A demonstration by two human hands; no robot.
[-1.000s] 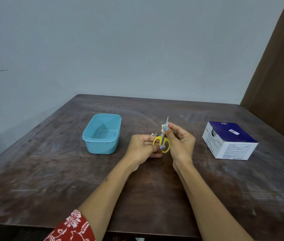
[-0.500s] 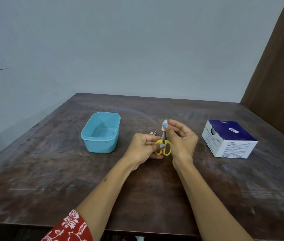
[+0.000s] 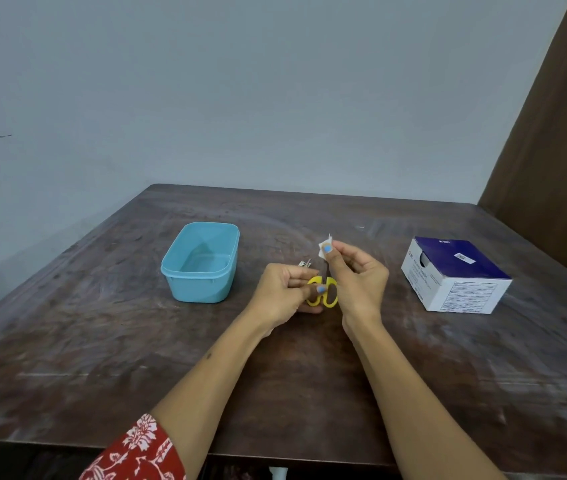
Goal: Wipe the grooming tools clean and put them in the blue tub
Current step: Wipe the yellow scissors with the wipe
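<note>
The person stands at the near edge of a dark, scuffed wooden tabletop (image 3: 310,393), both forearms stretched out over it. The left hand (image 3: 284,292) is curled around the yellow handles of a small pair of scissors (image 3: 323,295), a blue-painted thumbnail resting on one loop, and holds them above the wood with the blades pointing up and away. Something small and metallic (image 3: 304,264) peeks out just past the left knuckles; I cannot tell what it is or whether it lies on the wood or in the hand. The right hand (image 3: 358,278) pinches a little white wipe (image 3: 324,245) between thumb and forefinger, wrapped around the upper end of the blades, so the tips are hidden behind it. The remaining right fingers are loosely bent.

To the left of the hands, near but apart, sits the blue tub (image 3: 202,289), lidless, its long side running away from the person; nothing shows inside it. Well off to the right rests a white box with a dark blue top (image 3: 455,271), printed labels on its near face, an opening cut into its left side. A red sleeve with a white flower pattern (image 3: 136,448) covers the left upper arm at the bottom edge of the view.
</note>
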